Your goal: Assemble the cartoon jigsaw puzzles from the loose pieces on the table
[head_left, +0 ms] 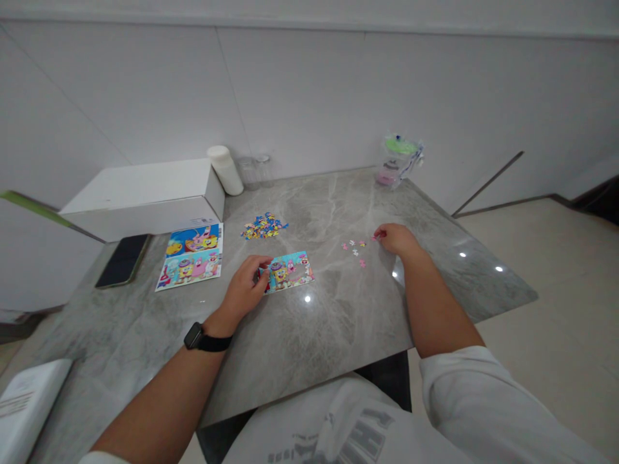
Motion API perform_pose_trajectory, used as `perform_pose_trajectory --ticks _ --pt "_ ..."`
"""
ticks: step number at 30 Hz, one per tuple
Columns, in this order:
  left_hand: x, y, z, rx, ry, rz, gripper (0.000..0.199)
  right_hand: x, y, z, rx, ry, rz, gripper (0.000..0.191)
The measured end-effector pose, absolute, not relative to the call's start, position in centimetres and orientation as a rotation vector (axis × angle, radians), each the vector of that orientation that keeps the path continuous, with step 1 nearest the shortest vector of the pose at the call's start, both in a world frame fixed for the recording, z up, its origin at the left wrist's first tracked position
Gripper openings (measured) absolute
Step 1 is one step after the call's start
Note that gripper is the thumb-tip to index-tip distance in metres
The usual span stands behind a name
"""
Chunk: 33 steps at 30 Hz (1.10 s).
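Note:
A partly assembled jigsaw puzzle [285,272] with cartoon figures lies flat on the grey table, with a gap at its lower right. My left hand [245,287] rests at its left edge, thumb and forefinger apart and touching it. Off to the right, my right hand [394,239] pinches a small pink puzzle piece [374,237] just at the tabletop. Several loose pink and white puzzle pieces [355,252] are scattered between the puzzle and my right hand. Behind the puzzle is a pile of mostly blue and yellow pieces [265,226].
A printed picture sheet [191,256] and a phone [123,260] lie on the left. Along the wall stand a white box [145,196], a white bottle [225,171] and clear glasses [255,171]. A plastic bag [397,161] sits at the back right. The marble-patterned table [309,348] ends close to my body.

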<state>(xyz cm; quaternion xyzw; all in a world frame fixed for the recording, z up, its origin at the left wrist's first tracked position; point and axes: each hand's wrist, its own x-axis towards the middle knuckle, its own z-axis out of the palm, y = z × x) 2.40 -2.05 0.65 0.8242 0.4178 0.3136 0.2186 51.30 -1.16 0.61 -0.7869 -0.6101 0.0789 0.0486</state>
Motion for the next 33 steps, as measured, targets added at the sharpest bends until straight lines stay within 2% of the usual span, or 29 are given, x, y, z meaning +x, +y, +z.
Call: perform_pose_trajectory --ticks 5,10,21,33 --pt "2.5 -2.1 0.9 2.274 1.155 0.888 0.026 51.0 -1.3 0.7 -2.413 -1.802 0.233 0.035" --pt "2.5 -2.1 0.8 2.269 1.143 0.884 0.026 50.1 -1.3 1.1 -2.453 -1.799 0.283 0.023" --pt "2.6 -2.1 0.9 2.276 1.149 0.888 0.026 49.7 -1.2 1.5 -2.411 -1.878 0.355 0.016" --pt "2.6 -2.1 0.8 2.271 1.138 0.89 0.026 48.9 -1.4 1.8 -2.436 -1.918 0.321 0.023"
